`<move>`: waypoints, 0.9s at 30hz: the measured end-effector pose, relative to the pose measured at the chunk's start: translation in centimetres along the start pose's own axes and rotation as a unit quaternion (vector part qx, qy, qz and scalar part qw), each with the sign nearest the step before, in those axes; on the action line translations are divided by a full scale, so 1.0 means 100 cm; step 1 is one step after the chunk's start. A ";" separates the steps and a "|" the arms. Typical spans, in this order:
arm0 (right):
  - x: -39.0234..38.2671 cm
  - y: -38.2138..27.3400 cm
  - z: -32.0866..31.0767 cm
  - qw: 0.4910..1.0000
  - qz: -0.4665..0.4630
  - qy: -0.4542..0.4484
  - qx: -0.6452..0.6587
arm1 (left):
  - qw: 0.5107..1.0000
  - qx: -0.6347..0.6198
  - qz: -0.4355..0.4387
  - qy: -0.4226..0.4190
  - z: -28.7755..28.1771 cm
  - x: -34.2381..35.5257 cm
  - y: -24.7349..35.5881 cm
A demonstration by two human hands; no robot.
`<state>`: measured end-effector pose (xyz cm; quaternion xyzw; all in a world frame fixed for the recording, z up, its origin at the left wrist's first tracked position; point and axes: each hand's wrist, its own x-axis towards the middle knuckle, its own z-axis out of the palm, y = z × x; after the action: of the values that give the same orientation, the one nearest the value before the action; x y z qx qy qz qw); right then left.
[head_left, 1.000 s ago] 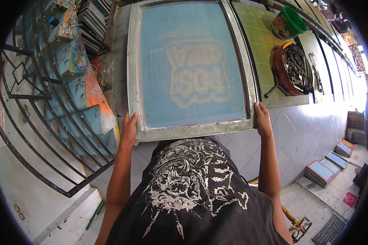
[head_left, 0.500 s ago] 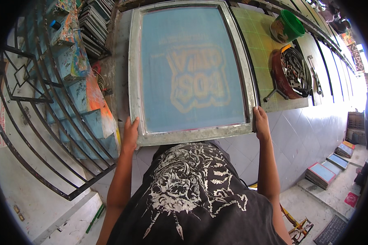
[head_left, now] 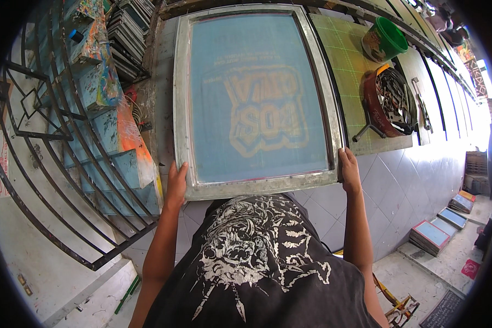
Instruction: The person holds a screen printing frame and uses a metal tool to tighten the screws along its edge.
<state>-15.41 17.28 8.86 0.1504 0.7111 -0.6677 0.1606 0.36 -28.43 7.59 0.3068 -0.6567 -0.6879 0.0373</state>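
Note:
A large screen printing frame [head_left: 262,188] lies before me, with a worn grey metal border and blue mesh stretched across it. The mesh bears a faint, pale outlined lettering design in its middle. At the near left corner my left hand [head_left: 176,183] grips the border, thumb on top. My right hand [head_left: 350,168] is closed round the near right side in the same way. The fingers of both hands under the border are hidden. Beneath the screen's right side shows a flat table board [head_left: 333,46] with a yellow-green grid.
On the right stand a green bucket [head_left: 385,38] and a round dark-red tub [head_left: 378,104] full of metal bits. Curved black railings [head_left: 54,180] rise at the left beside paint-stained blue steps [head_left: 95,145]. Several more screens [head_left: 429,236] lie stacked on the floor at right.
The screen has shifted slightly down toward my body, both hands moving with it and keeping their hold. Its lettering looks a little different through the mesh.

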 end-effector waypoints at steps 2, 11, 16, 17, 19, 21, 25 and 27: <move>0.003 0.002 -0.003 1.000 -0.003 -0.005 -0.009 | 1.000 -0.013 -0.010 0.002 0.000 0.000 0.000; 0.009 0.003 -0.005 0.999 -0.020 -0.014 -0.021 | 0.999 -0.039 -0.022 0.011 0.002 -0.003 0.002; 0.009 0.002 -0.006 0.999 -0.020 -0.017 -0.035 | 0.998 -0.048 -0.030 0.017 0.001 -0.004 0.003; 0.009 0.001 -0.007 0.999 -0.016 -0.022 -0.039 | 0.998 -0.049 -0.031 0.016 0.000 -0.003 0.000; 0.010 0.001 -0.008 0.999 -0.015 -0.026 -0.044 | 0.998 -0.048 -0.031 0.013 -0.002 -0.002 -0.004; 0.011 0.003 -0.009 0.998 -0.020 -0.026 -0.048 | 0.999 -0.042 -0.032 0.009 -0.001 -0.003 -0.001; 0.012 0.005 -0.009 0.999 -0.015 -0.019 -0.036 | 0.999 -0.024 -0.029 0.022 0.004 -0.006 0.007; 0.012 0.006 -0.010 0.999 -0.018 -0.019 -0.041 | 0.999 -0.029 -0.010 0.030 0.005 -0.007 0.006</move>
<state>-16.30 18.29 7.87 0.1180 0.7374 -0.6435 0.1681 0.50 -27.72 8.37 0.3327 -0.6321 -0.6973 0.0586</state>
